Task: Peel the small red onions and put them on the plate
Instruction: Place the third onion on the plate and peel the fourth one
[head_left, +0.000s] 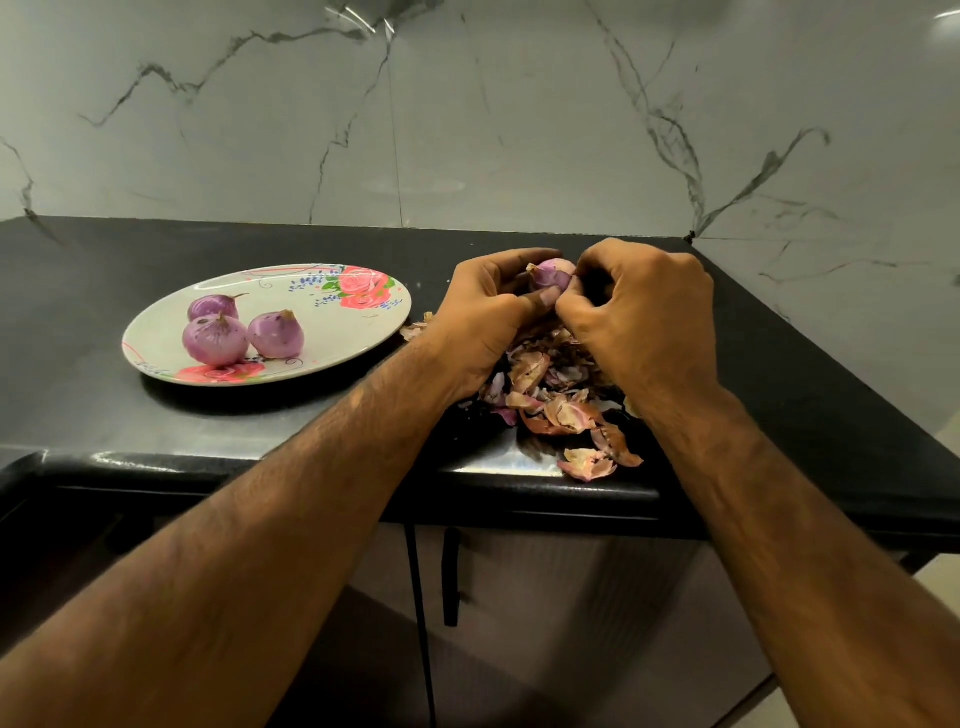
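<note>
A small purple onion (551, 274) is held between both hands above the black counter. My left hand (485, 317) grips it from the left, thumb pressed under it. My right hand (641, 312) pinches at its right side with curled fingers. A white oval plate (332, 332) with pink roses lies to the left and holds three peeled purple onions: one at the back (213, 305), one at the front left (214, 340), one to the right (276, 334). A heap of dry onion skins (561, 405) lies under and between my wrists.
The black counter (104, 405) ends in a rounded front edge close to me; some skins (589, 462) lie right at that edge. A marble wall (467, 114) backs the counter and turns a corner at the right. Cabinet doors are below.
</note>
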